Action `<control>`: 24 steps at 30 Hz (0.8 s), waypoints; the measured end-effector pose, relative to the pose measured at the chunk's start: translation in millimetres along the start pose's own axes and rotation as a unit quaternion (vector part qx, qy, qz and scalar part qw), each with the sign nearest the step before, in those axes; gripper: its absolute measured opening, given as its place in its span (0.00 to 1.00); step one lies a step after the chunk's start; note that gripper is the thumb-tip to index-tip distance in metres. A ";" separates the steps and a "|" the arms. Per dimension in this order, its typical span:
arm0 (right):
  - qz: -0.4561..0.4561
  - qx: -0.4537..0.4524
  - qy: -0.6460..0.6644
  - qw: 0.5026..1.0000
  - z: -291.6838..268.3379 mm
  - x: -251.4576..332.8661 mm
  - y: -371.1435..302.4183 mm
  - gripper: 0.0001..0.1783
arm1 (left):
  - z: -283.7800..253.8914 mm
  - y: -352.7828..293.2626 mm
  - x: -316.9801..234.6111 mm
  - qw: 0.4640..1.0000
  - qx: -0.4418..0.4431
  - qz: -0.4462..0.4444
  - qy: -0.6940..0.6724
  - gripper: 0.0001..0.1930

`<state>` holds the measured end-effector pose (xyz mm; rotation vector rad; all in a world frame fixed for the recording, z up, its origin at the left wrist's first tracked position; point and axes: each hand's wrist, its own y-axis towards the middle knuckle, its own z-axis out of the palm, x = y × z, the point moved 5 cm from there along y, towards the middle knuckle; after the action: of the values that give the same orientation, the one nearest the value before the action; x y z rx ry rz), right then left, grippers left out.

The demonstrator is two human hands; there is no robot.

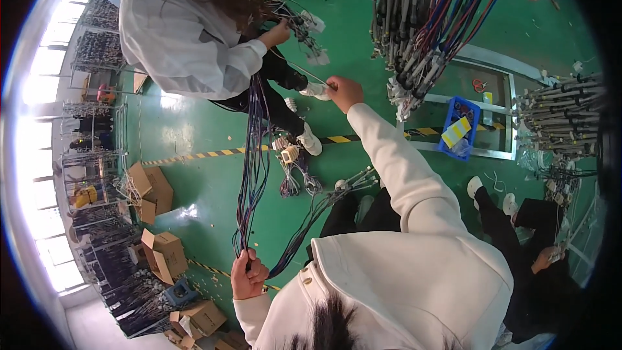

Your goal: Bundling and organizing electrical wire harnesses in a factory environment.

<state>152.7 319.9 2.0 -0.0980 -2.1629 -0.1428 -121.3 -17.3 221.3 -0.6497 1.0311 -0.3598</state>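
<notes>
My left hand [249,274] is closed around a bundle of dark, purple and blue wires [253,175]. From that grip one stretch of the bundle rises toward the co-worker's waist, and another [304,230] slants up to the right, ending in grey sleeved ends. My right hand [345,94], arm stretched far forward, pinches a thin pale wire [308,73] that leads toward the co-worker. Opposite me, a person in a white top [188,45] holds a cluster of wires with clear-wrapped connectors [310,35] in one hand [277,32].
Thick hanging wire harnesses [405,26] are at upper right, above a metal frame [483,149]. A blue bin [447,149] stands by the frame. Connectors on wires [289,154] lie on the green floor. Cardboard boxes [165,256] stand at left; another person's hand [544,259] shows at right.
</notes>
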 end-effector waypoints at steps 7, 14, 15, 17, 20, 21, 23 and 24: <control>0.005 -0.032 -0.018 0.999 4.4 2.4 9.1 0.10 | 2.8 -1.2 1.5 1.000 0.001 0.010 -0.012 0.13; 0.001 -0.076 -0.088 0.993 -9.9 -4.2 18.3 0.12 | 13.8 5.5 2.1 1.000 0.016 0.003 -0.001 0.13; 0.001 -0.077 -0.089 0.993 -11.8 -5.3 18.3 0.12 | 13.9 5.5 1.9 1.000 0.003 0.002 0.001 0.14; -0.005 -0.083 -0.157 0.984 -15.8 -5.5 18.6 0.12 | 12.5 6.2 1.0 1.000 0.008 0.004 0.005 0.14; 0.012 -0.059 -0.150 0.987 -16.9 -8.1 17.8 0.13 | 12.6 5.3 0.3 1.000 0.012 0.008 0.012 0.13; 0.012 -0.058 -0.149 0.987 -16.9 -7.8 17.3 0.13 | 12.4 4.6 0.3 1.000 0.011 0.008 0.015 0.13; 0.020 -0.035 -0.142 0.989 -14.5 -9.9 15.8 0.12 | 12.0 4.0 0.3 1.000 0.008 0.010 0.014 0.13; 0.020 -0.034 -0.143 0.989 -14.2 -11.1 15.4 0.12 | 11.8 3.7 0.4 1.000 0.006 0.010 0.013 0.13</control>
<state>172.5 333.0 1.8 -0.2116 -2.4398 -0.1905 -110.8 -10.8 222.8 -0.6244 1.0593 -0.3570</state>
